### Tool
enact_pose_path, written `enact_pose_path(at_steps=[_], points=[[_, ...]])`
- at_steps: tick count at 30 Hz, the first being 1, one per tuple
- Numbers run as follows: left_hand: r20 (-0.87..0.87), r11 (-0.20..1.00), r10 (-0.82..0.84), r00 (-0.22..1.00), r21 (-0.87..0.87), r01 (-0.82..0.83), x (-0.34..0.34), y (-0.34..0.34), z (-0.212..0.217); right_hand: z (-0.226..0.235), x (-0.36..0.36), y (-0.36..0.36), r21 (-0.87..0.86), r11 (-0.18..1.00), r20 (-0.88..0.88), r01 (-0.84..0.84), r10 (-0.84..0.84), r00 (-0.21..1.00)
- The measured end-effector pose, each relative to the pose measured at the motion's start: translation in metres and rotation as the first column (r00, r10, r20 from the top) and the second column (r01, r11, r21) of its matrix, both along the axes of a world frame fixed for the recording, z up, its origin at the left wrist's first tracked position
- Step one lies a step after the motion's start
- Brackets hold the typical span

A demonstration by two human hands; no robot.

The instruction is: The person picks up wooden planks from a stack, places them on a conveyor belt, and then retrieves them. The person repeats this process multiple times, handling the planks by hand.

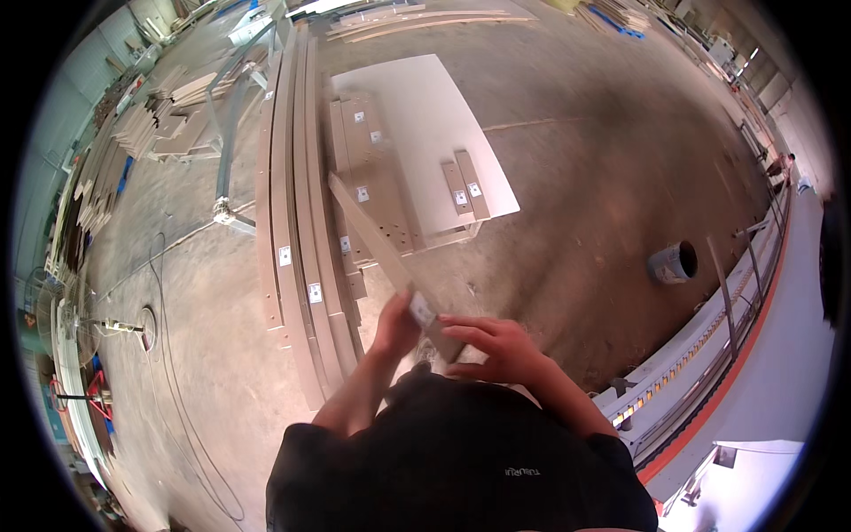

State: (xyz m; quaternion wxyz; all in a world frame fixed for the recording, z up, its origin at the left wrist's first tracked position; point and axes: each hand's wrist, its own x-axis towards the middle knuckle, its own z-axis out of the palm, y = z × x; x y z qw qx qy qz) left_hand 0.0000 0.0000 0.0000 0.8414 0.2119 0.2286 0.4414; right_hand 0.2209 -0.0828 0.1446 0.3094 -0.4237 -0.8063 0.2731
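A long narrow brown board (383, 248) slants from in front of me toward the stacked boards. Its far end is by the long brown boards (310, 222) at my left, which carry white labels. My left hand (396, 326) is closed on the left edge of the board, beside a white label (422, 309). At the near end, my right hand (501, 348) has its fingers and thumb around the board's end and right edge. The parts of the fingers under the board are hidden.
A large white panel (425, 97) lies ahead, bearing wider brown panels (359, 151) and two short brown pieces (472, 182). A bucket (674, 263) stands at right, near a long machine (691, 390) with an orange edge. A metal frame (226, 151) and a cable (173, 381) are at left.
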Motion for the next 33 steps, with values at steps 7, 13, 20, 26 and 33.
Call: enact_pose_path(at_steps=[7, 13, 20, 26, 33], points=[[0.032, 0.952, 0.095, 0.995, -0.294, -0.081, -0.056, -0.080, 0.044, -0.021, -0.024, 0.017, -0.087, 0.990, 0.048, -0.108, 0.112, 0.993], [-0.375, 0.856, 0.177, 0.910, -0.397, -0.330, -0.136, -0.124, -0.060, -0.073, 0.011, 0.002, -0.299, 0.954, 0.137, 0.025, 0.017, 0.990], [-0.563, 0.670, 0.090, 0.822, -0.577, -0.468, -0.172, -0.172, -0.191, -0.143, 0.055, -0.043, -0.443, 0.863, 0.233, 0.244, -0.153, 0.960], [-0.420, 0.577, 0.462, 0.781, -0.526, -0.624, -0.141, -0.102, -0.235, -0.174, 0.073, -0.066, -0.442, 0.827, 0.321, 0.347, -0.216, 0.922], [-0.195, 0.522, 0.749, 0.634, -0.415, -0.745, -0.123, 0.062, -0.214, -0.165, 0.075, -0.080, -0.492, 0.735, 0.348, 0.466, -0.324, 0.879]])
